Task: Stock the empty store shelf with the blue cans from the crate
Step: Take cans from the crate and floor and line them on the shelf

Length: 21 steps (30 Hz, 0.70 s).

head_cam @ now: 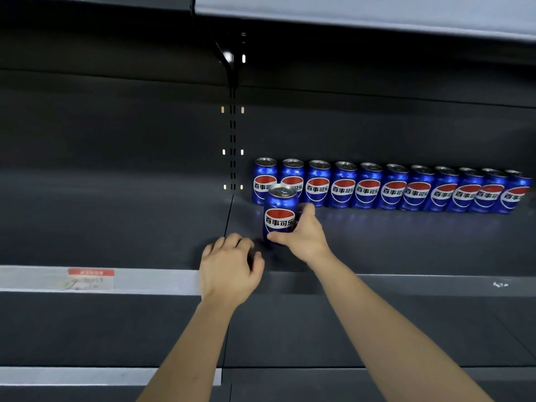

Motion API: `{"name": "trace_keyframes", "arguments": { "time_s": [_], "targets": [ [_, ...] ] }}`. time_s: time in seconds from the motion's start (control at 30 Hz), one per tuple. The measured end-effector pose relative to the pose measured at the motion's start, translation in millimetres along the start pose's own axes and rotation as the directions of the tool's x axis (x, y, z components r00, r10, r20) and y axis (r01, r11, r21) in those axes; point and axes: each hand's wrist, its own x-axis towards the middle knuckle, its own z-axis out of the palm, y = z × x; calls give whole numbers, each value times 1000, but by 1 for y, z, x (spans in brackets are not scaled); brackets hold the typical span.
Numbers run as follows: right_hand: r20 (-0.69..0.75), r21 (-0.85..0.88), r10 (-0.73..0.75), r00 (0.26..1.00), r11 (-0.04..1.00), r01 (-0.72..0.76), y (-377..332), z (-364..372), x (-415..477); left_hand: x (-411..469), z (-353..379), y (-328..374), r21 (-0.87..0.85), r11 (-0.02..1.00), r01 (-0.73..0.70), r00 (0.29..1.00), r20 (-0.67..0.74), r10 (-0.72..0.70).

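Right hand (301, 236) grips blue can (280, 213), upright, just before left end of back row (393, 188), 11 cans. Left hand (229, 265) loose, holds nothing, nearer us than row. We should seat can flat, label outward, touching row.

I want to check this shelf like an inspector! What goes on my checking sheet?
surface: dark grey metal shelf, carrying cans.
job's things: row of blue cola cans upright along the back wall; single blue can upright before the row's left end; crate not in view.
clutter: nothing seen.
grips: right hand holds the single blue can; left hand rests on the shelf, holding nothing.
cables: nothing seen.
surroundings: red-and-white price label on the pale edge strip, left; slotted black upright behind.
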Motion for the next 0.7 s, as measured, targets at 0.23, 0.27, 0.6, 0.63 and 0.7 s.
{"name": "trace_keyframes", "arguments": {
  "time_s": [0.23, 0.27, 0.6, 0.63, 0.7],
  "targets": [
    [-19, -28, -2, 1000, 1000, 1, -2, 11, 23, 1, 3, -1, 30, 999, 15, 1000, 17, -15],
    [-28, -34, -7, 1000, 999, 6, -1, 13, 26, 1, 3, -1, 36, 999, 17, 999, 27, -18],
    [-70, -138, -28, 997, 990, 18, 5, 26, 51, 1, 2, -1, 32, 999, 11, 999, 36, -12],
    [-72, -146, -31, 997, 989, 21, 6, 27, 52, 1, 2, -1, 32, 999, 10, 999, 38, -11],
    [-79, -165, -38, 996, 986, 25, 7, 28, 53, 1, 1, -1, 35, 999, 10, 999, 43, -11]
  ]
}}
